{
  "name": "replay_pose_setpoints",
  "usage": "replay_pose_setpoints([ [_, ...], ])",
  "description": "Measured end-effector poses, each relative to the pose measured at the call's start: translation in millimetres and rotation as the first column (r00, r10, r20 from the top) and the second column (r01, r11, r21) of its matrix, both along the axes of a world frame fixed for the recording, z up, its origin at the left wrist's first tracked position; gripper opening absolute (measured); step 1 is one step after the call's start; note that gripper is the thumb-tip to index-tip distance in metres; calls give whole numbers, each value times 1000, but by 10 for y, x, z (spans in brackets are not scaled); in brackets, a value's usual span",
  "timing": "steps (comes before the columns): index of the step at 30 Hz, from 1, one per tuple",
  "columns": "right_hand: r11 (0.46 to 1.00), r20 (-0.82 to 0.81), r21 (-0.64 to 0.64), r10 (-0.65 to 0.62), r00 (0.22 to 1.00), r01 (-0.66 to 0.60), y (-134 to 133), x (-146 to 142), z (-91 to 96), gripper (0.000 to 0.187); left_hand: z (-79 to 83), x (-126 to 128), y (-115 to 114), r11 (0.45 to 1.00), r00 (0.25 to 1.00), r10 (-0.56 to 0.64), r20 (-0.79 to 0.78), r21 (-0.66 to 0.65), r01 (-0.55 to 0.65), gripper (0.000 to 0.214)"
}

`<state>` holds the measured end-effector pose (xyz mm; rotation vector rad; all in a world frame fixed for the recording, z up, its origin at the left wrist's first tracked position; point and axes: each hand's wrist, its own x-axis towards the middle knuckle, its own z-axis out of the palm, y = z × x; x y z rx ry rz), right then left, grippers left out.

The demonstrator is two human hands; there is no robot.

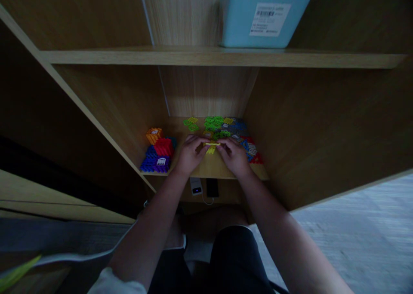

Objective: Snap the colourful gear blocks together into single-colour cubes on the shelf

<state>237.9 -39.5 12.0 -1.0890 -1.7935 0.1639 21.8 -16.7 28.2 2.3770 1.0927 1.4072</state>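
Observation:
Between my two hands is a yellow interlocking puzzle piece (211, 149), held just above the shelf board (206, 170). My left hand (191, 152) pinches its left side with thumb and fingers. On the right side, my right hand (234, 155) pinches it in the same way. Right behind the hands lie green pieces (214, 123) with notched edges, and blue pieces (239, 125) sit behind my right hand. Red pieces (257, 157) lie flat to the right of that hand. My fingers hide part of the yellow piece and the pieces behind it.
At the left stand assembled blocks: an orange one (154, 134), a red one (164, 147) and purple-blue ones (156, 161). Side walls enclose the shelf, with an upper board (226, 58) bearing a light blue bin (258, 27). Below lie a white power bank (195, 185) and a black phone-like object (212, 188).

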Motion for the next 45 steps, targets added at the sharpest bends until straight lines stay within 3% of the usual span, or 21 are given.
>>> replay_pose_setpoints([
  [7, 1000, 5, 11, 5, 1000, -5, -6, -7, 15, 16, -8, 4, -7, 998, 999, -30, 37, 47, 28, 13],
  [13, 996, -15, 78, 47, 999, -46, -39, -18, 56, 18, 47, 3, -80, 996, 998, -38, -50, 76, 42, 15],
  [19, 996, -4, 57, 65, 998, -65, -50, -17, 59, 14, 26, 10, -85, 995, 995, -15, -103, 93, 25, 17],
  [27, 998, -1, 57, -12, 1000, 12, -31, 2, 5, 16, -14, 17, -31, 990, 999, 51, -14, 133, -49, 18],
  [45, 996, -39, 66, -52, 998, 54, -20, 2, -11, 21, -31, 7, -14, 986, 999, 15, 33, 168, -21, 9],
])
